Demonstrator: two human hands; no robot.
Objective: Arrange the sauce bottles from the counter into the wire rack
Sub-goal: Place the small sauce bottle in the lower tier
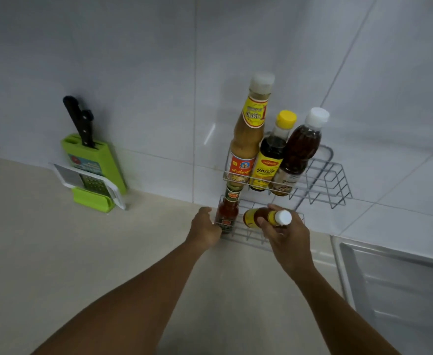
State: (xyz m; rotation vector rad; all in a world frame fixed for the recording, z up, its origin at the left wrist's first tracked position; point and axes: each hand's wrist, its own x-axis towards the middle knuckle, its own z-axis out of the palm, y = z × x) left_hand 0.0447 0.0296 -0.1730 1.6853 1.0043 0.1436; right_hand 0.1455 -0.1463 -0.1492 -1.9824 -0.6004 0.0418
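Note:
A two-tier wire rack (pixel 334 180) stands against the tiled wall. Its upper tier holds three upright bottles: a tall tan sauce bottle (pixel 248 139), a dark bottle with a yellow cap (pixel 270 160) and a brown bottle with a white cap (pixel 297 152). At the left end of the lower tier stands a red chilli sauce bottle (pixel 227 211); my left hand (pixel 205 226) rests against its base and the rack's front wire. My right hand (pixel 284 234) grips a small white-capped, yellow-labelled bottle (pixel 264 217), tilted over the lower tier.
A green knife block (pixel 95 165) with black-handled knives and a grater stands at the left against the wall. A steel sink (pixel 402 283) lies to the right of the rack. The beige counter (pixel 69 252) spreads in front.

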